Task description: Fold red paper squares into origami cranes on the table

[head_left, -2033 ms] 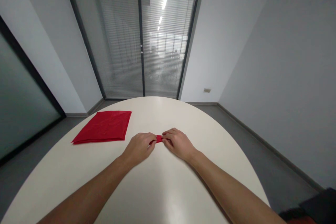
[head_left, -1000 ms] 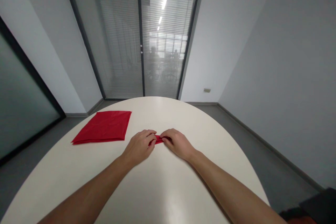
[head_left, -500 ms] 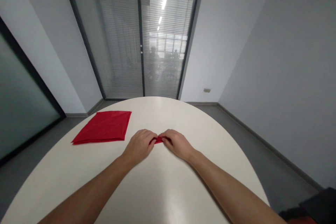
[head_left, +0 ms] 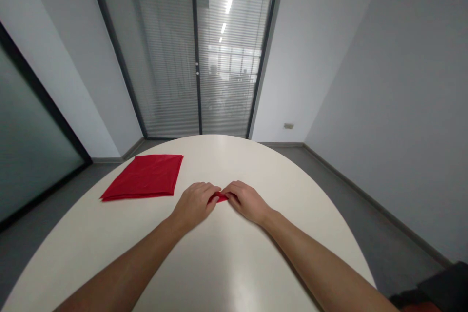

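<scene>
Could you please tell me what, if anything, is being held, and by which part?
A red strip: the left hand pinches its left part, the right hand its right; only the middle shows.

Left hand (head_left: 193, 203), right hand (head_left: 247, 200), pinching red strip (head_left: 222, 198)

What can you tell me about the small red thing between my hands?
The small red piece shows as a short, narrow strip, seemingly folded, of thin paper or cloth by its look. The left hand holds its left end, the right hand its right; their fingers hide most of it. It sits at the white table, though contact is unclear.
</scene>
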Action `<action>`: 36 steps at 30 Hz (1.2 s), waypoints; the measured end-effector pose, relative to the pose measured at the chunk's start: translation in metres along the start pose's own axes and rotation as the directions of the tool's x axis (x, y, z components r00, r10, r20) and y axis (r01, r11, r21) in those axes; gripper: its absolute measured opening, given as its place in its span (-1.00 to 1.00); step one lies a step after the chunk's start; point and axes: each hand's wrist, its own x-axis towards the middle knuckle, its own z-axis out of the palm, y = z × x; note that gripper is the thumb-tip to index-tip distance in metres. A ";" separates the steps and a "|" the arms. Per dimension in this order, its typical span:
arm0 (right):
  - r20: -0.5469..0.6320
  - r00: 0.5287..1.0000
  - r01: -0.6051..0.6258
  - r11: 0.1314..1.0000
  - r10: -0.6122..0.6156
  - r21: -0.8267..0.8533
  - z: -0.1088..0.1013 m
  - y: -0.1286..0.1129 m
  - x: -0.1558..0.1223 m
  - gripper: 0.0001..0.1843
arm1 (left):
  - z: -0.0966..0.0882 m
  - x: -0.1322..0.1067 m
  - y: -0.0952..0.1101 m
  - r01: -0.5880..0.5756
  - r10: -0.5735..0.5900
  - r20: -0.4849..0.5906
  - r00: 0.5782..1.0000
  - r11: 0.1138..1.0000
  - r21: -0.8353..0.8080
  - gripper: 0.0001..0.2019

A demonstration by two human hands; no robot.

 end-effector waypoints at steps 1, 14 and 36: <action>0.004 1.000 0.002 1.000 -0.002 0.001 0.000 0.000 0.000 -0.73 | 0.000 0.000 0.000 0.001 -0.001 0.002 1.000 1.000 0.003 -0.87; -0.004 0.999 -0.053 0.997 0.053 -0.059 -0.002 -0.002 0.000 -0.85 | 0.001 0.001 0.000 0.042 -0.045 0.054 0.998 0.998 0.048 -0.86; 0.009 0.998 -0.068 0.993 0.069 -0.091 -0.001 -0.002 0.001 -0.89 | 0.001 0.001 0.001 0.092 -0.094 0.082 0.992 0.995 0.021 -0.86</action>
